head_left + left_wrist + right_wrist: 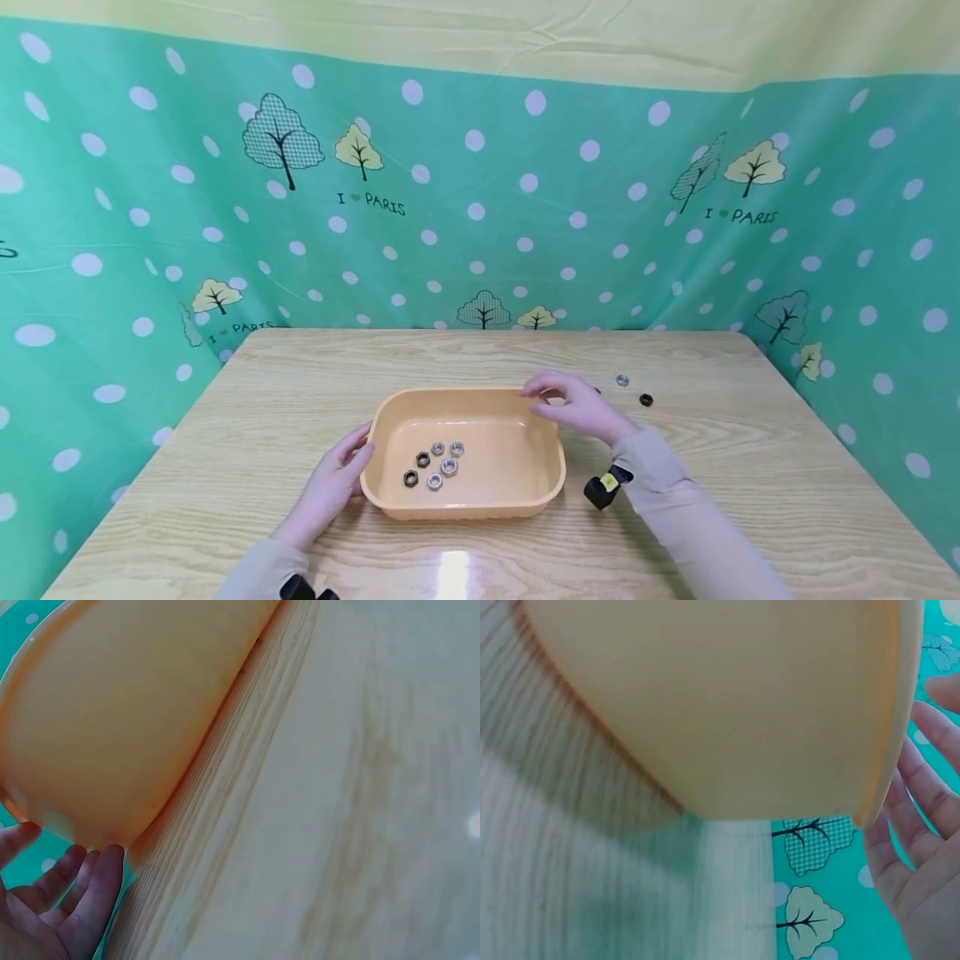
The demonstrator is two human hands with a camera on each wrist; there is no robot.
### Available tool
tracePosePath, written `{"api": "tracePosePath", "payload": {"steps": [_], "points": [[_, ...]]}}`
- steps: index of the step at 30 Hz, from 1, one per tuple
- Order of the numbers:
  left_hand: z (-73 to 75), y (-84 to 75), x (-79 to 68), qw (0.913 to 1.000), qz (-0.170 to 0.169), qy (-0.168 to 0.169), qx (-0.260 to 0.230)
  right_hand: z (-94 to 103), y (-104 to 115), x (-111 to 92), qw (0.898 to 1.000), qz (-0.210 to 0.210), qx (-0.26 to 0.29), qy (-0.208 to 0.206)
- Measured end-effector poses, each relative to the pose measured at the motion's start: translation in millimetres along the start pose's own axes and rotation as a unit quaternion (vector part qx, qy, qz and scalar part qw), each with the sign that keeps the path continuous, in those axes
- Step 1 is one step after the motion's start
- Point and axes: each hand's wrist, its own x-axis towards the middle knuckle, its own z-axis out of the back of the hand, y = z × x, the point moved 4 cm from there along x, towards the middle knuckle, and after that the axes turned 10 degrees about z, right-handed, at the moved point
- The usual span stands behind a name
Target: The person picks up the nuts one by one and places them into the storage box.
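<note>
An orange-tan plastic basin (510, 467) rests on the table. Several silver hex nuts (449, 467) and two dark ones (411, 478) lie in its left half. At the left end, my left hand (337, 471) holds the basin, thumb at the rim and the other fingers against the outer wall, as the left wrist view also shows. My right hand (573, 408) is over the back right corner, fingers loosely bent and thumb apart, with nothing visible between them. In the right wrist view its fingers (922, 772) extend beside the rim.
Right of the basin, a silver nut (622, 380) and a dark nut (647, 400) lie on the wooden table (697, 500). Another dark piece (597, 390) is mostly hidden behind my right hand. A green dotted curtain (450, 183) encloses the table's back and sides.
</note>
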Motion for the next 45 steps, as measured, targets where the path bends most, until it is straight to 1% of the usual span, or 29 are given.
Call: {"api": "tracePosePath", "payload": {"steps": [4,10,14,15,18,21,22,25,27,33,39,43,45], "points": [[-0.2,-1.1,-0.5,1.0000,-0.002,0.000,0.002,1.8,-6,-6,1.000,-0.001,0.008,-0.015],[-0.9,-2.6,0.4,1.0000,-0.006,0.003,-0.004,4.7,-15,-15,0.999,0.001,0.023,-0.023],[-0.2,0.2,0.8,0.9998,-0.022,0.005,-0.002,7.8,-20,-23,0.999,-0.008,0.027,-0.025],[0.0,0.2,0.4,0.9994,-0.034,0.006,0.001,8.5,-21,-25,0.999,-0.011,0.028,-0.026],[0.2,0.7,-0.2,0.9991,-0.042,0.007,0.003,11.6,-24,-30,0.999,-0.022,0.030,-0.029],[0.5,1.1,-0.1,0.9996,-0.029,0.006,0.000,14.3,-27,-36,0.999,-0.027,0.015,-0.023],[0.6,1.6,0.3,0.9999,-0.015,0.004,-0.003,15.1,-28,-37,0.999,-0.028,0.010,-0.019],[0.5,0.3,-0.2,1.0000,0.000,0.002,-0.002,17.4,-31,-43,0.999,-0.034,-0.001,-0.008],[0.0,-0.9,-0.7,1.0000,0.003,0.002,-0.001,19.3,-33,-48,0.999,-0.044,-0.003,-0.003],[0.0,0.1,0.0,1.0000,0.005,0.004,-0.002,24.3,-40,-59,0.998,-0.065,-0.001,0.009],[0.4,0.9,-0.2,0.9999,0.002,0.010,-0.005,28.2,-46,-68,0.995,-0.089,-0.028,0.024],[-0.1,1.1,0.1,1.0000,0.002,0.006,-0.004,31.2,-46,-73,0.995,-0.092,-0.032,0.031],[-0.5,1.1,0.4,1.0000,0.002,0.003,-0.005,33.1,-47,-75,0.994,-0.097,-0.033,0.027]]}}
